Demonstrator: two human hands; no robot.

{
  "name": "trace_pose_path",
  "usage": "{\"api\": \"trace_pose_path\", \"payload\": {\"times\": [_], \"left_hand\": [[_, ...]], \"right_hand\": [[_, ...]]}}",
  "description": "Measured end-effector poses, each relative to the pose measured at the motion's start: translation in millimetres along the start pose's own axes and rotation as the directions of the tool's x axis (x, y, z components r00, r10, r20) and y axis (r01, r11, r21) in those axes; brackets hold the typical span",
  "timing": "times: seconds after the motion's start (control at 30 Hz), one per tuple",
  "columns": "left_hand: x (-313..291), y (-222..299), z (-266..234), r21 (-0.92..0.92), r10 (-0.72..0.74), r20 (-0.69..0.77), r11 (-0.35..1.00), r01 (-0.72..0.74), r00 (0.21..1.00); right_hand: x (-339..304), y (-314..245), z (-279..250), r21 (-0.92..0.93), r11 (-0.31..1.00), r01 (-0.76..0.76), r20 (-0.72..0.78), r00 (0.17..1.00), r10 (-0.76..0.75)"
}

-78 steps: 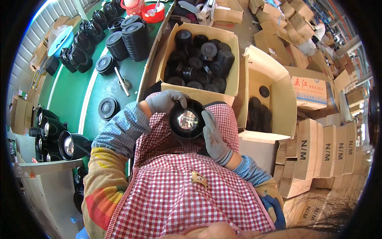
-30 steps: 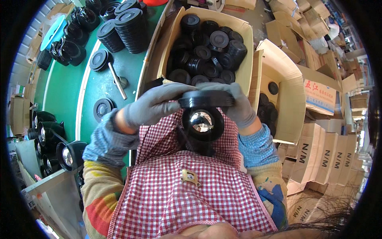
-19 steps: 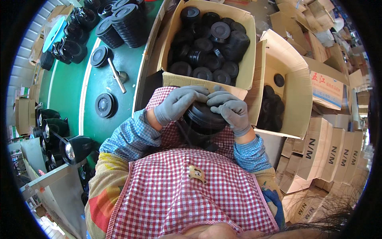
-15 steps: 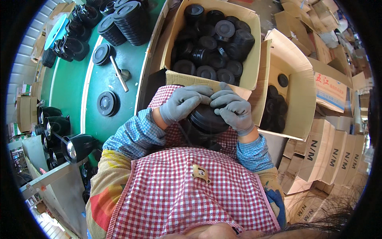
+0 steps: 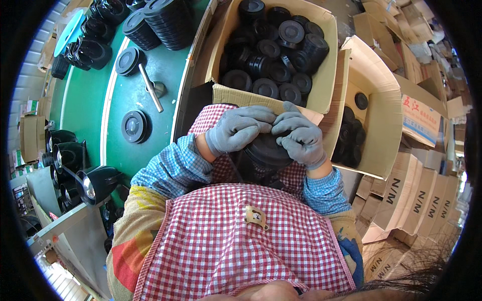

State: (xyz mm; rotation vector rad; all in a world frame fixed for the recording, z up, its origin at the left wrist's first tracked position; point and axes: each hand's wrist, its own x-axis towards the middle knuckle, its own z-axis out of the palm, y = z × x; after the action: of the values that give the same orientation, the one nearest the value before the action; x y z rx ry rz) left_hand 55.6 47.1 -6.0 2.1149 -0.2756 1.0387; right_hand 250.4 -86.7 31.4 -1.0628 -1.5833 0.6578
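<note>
In front of my apron, above my lap, a black round disc-shaped part [image 5: 268,153] is between my grey-gloved hands. My left hand [image 5: 238,130] curls its fingers over the far left side of the rim. From the other side, my right hand [image 5: 301,138] grips the far right edge with thumb and fingers bent in. The fingertips of both hands nearly meet at the far rim and cover part of it. Something dark lies below the disc; its shape cannot be made out.
An open carton [image 5: 216,93] full of black discs stands just beyond my hands, with a second carton [image 5: 384,125] to its right. The green table [image 5: 113,138] on the left bears loose discs [image 5: 134,127], a metal rod [image 5: 150,88], disc stacks [image 5: 168,27] and black lamp-like housings [image 5: 98,184].
The disc has tilted, so more of its flat face shows. Both hands keep their hold and have shifted slightly right in the picture, as have the cartons.
</note>
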Motion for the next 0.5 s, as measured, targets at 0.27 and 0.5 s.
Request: {"api": "trace_pose_path", "payload": {"times": [0.27,0.5], "left_hand": [[-9.2,4.2,-7.0,-0.175,-0.246,0.155,0.947,0.271,0.957],[29.7,41.8,-37.6,0.405,-0.45,0.122,0.836,0.369,0.885]], "right_hand": [[-13.2,1.2,4.1,-0.045,0.996,-0.071,-0.014,0.997,0.071],[-14.9,-27.0,3.8,-0.313,0.943,-0.114,-0.031,0.993,0.11]]}}
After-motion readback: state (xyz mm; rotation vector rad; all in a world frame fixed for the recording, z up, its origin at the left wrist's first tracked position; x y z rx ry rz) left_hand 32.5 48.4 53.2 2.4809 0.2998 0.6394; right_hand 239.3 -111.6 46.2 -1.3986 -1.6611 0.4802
